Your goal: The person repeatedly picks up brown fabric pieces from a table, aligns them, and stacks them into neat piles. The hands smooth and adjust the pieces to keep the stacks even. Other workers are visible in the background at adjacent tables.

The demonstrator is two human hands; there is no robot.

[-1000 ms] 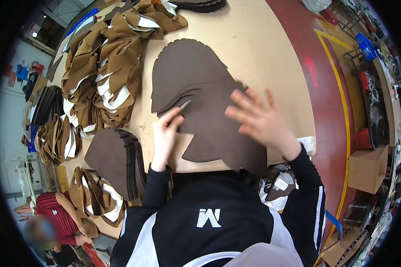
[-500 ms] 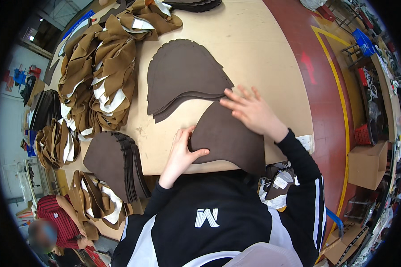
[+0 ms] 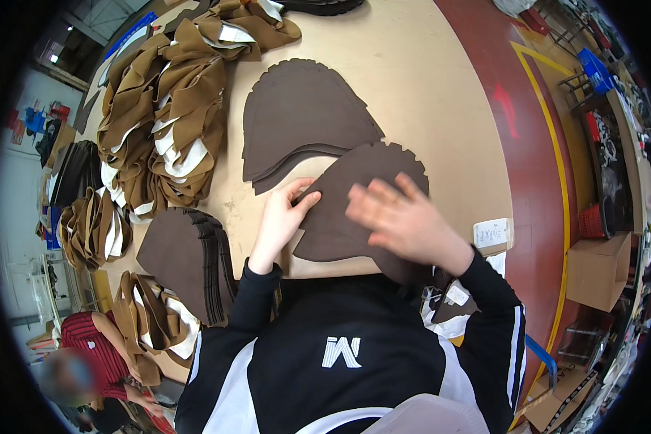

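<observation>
Remotely, I list: one panel (image 3: 333,228), dark brown, smooth, notched along its rounded far end, lying at the near edge of the surface (image 3: 412,65). Left hand (image 3: 286,217): grip pinching the panel's left edge. Right hand (image 3: 405,226): grip open, above the panel (blurred; contact I cannot tell). Beyond: stacked brown panels (image 3: 307,108).

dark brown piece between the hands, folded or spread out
Spread, as far as visible: the dark brown piece shows a broad, smooth face without creases beside the left hand; the right hand hides part of it.
</observation>
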